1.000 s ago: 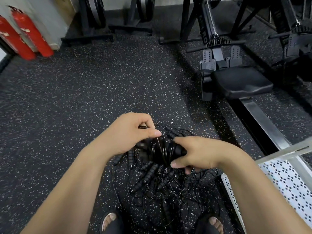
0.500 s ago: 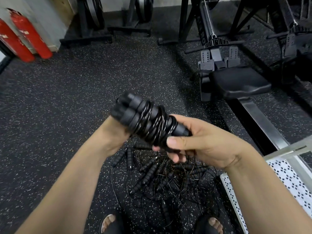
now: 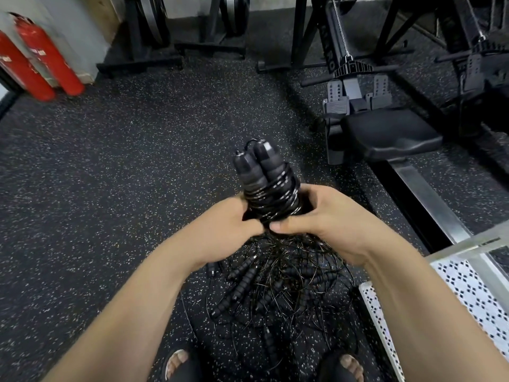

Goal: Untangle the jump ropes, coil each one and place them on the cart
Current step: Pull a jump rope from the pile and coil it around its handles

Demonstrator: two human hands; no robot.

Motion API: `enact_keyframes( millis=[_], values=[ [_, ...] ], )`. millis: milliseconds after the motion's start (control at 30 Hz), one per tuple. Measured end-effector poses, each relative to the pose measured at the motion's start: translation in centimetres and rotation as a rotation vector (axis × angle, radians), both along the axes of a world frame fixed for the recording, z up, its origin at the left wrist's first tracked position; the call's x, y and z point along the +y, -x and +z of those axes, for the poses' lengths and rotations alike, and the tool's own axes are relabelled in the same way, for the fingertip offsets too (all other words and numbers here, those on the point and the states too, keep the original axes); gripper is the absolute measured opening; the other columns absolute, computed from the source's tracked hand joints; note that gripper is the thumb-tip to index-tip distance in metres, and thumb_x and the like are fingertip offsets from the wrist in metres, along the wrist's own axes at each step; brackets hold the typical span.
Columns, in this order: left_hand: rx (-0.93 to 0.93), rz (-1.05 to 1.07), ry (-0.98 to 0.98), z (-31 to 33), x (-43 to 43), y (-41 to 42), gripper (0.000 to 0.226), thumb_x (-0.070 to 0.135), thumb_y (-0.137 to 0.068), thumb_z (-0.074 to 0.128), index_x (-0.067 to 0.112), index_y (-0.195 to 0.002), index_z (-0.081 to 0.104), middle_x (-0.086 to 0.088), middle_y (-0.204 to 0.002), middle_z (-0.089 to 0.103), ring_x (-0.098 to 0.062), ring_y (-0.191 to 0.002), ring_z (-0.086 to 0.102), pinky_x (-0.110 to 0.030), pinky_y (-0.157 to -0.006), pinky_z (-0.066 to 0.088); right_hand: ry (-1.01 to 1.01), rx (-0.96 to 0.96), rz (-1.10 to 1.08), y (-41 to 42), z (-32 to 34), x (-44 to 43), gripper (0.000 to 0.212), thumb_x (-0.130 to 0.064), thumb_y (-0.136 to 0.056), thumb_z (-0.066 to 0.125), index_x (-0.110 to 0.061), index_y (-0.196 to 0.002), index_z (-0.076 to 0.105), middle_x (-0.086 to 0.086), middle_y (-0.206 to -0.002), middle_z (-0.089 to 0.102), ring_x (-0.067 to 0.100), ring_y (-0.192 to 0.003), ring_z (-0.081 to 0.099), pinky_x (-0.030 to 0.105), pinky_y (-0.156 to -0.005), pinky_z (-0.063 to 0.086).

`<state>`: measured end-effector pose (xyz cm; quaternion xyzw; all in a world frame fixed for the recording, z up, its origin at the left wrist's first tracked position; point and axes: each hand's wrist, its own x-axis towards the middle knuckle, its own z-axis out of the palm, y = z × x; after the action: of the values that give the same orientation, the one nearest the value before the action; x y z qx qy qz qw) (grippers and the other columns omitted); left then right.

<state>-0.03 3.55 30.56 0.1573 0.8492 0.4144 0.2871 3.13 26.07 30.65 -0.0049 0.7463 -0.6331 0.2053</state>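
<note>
A coiled black jump rope (image 3: 264,183), its cord wound round two paired handles, stands nearly upright between my hands with the handle ends pointing away from me. My left hand (image 3: 228,221) grips its lower end from the left. My right hand (image 3: 325,216) grips the same lower end from the right, thumb across the cord. Below, on the floor, lies a tangled pile of several black jump ropes (image 3: 275,285) with ribbed handles and thin cords. The corner of the cart (image 3: 473,288), a white perforated shelf with a metal frame, shows at the lower right.
A rowing machine with a black seat (image 3: 391,133) and a metal rail (image 3: 429,199) stands to the right. Two red fire extinguishers (image 3: 41,62) lean at the far left wall. Black equipment stands (image 3: 154,51) line the back. My sandalled feet (image 3: 179,365) flank the pile.
The wound rope bundle rose from the pile and swung from pointing left to nearly upright. Both hands now clasp its lower end together.
</note>
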Motion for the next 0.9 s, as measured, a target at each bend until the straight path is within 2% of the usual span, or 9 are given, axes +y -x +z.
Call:
enact_keyframes(
  millis=[100,200,333,433,533,600,700,800,900],
  values=[
    [0.011,-0.022,0.013,0.5,-0.1,-0.1,0.032,0.025,-0.101,0.065,0.042,-0.128,0.070,0.025,-0.132,0.068,-0.002,-0.123,0.063,-0.035,-0.112,0.047,0.044,-0.019,-0.071,-0.2,-0.1,-0.1,0.066,-0.002,-0.074,0.098,-0.016,-0.128,0.063,0.011,-0.116,0.081,0.032,-0.113,0.077,0.055,-0.105,0.059],
    [0.021,-0.041,0.030,0.7,0.0,-0.4,0.030,0.026,-0.105,0.061,0.046,-0.127,0.066,0.025,-0.129,0.067,0.002,-0.118,0.062,-0.028,-0.107,0.048,-0.007,0.026,-0.033,-0.3,0.1,-0.4,0.053,-0.002,-0.080,0.092,-0.018,-0.124,0.068,0.007,-0.113,0.080,0.026,-0.105,0.079,0.049,-0.094,0.066],
    [0.064,0.084,-0.039,0.1,0.3,-0.3,0.021,0.025,-0.112,0.051,0.037,-0.108,0.068,0.014,-0.085,0.066,-0.003,-0.067,0.054,-0.029,-0.066,0.047,0.101,0.045,-0.122,-0.3,0.3,-1.0,0.041,-0.007,-0.087,0.088,-0.012,-0.123,0.070,0.006,-0.115,0.080,0.025,-0.105,0.079,0.042,-0.087,0.066],
    [0.103,0.174,-0.092,-0.2,0.7,-0.2,0.029,0.021,-0.113,0.048,0.033,-0.095,0.068,0.011,-0.073,0.064,-0.004,-0.053,0.043,-0.024,-0.052,0.034,0.248,0.021,-0.247,0.0,0.2,-1.5,0.039,-0.009,-0.090,0.085,-0.005,-0.124,0.066,0.012,-0.117,0.079,0.031,-0.106,0.079,0.044,-0.086,0.066],
    [0.178,0.157,-0.031,-0.3,1.3,-0.5,0.025,0.021,-0.112,0.052,0.021,-0.090,0.065,0.011,-0.068,0.065,-0.006,-0.054,0.047,-0.025,-0.052,0.037,0.323,-0.003,-0.348,0.1,0.0,-1.8,0.039,-0.011,-0.093,0.082,-0.002,-0.125,0.063,0.018,-0.119,0.078,0.031,-0.101,0.078,0.043,-0.083,0.066],
    [0.195,0.163,-0.013,-0.3,1.6,-0.6,0.023,0.020,-0.111,0.056,0.022,-0.090,0.066,0.011,-0.071,0.072,-0.011,-0.054,0.050,-0.027,-0.052,0.039,0.296,0.009,-0.385,0.0,-0.2,-1.9,0.035,-0.012,-0.094,0.082,-0.003,-0.121,0.062,0.017,-0.117,0.078,0.032,-0.100,0.078,0.047,-0.085,0.067],
    [0.177,0.191,-0.058,-0.3,1.6,-0.7,0.019,0.021,-0.107,0.063,0.029,-0.091,0.069,0.013,-0.080,0.078,-0.035,-0.068,0.069,-0.047,-0.068,0.056,0.175,0.079,-0.432,0.0,-0.5,-1.9,0.034,-0.020,-0.091,0.087,-0.009,-0.115,0.066,0.012,-0.111,0.080,0.036,-0.106,0.078,0.059,-0.097,0.063],
    [0.161,0.232,-0.134,-0.1,1.7,-1.1,0.009,0.023,-0.106,0.067,0.023,-0.097,0.069,0.013,-0.085,0.080,-0.047,-0.087,0.072,-0.062,-0.086,0.058,0.085,0.130,-0.487,0.1,-0.4,-2.0,0.033,-0.026,-0.085,0.093,-0.015,-0.108,0.072,0.003,-0.106,0.082,0.030,-0.104,0.079,0.058,-0.100,0.061],
    [0.128,0.266,-0.190,0.1,1.8,-1.3,0.020,0.023,-0.106,0.067,0.042,-0.098,0.069,0.011,-0.086,0.081,-0.049,-0.094,0.071,-0.065,-0.089,0.056,0.060,0.161,-0.504,0.1,-0.3,-2.0,0.034,-0.023,-0.081,0.096,-0.016,-0.104,0.072,0.001,-0.102,0.083,0.026,-0.099,0.079,0.053,-0.099,0.062]
  ],
)
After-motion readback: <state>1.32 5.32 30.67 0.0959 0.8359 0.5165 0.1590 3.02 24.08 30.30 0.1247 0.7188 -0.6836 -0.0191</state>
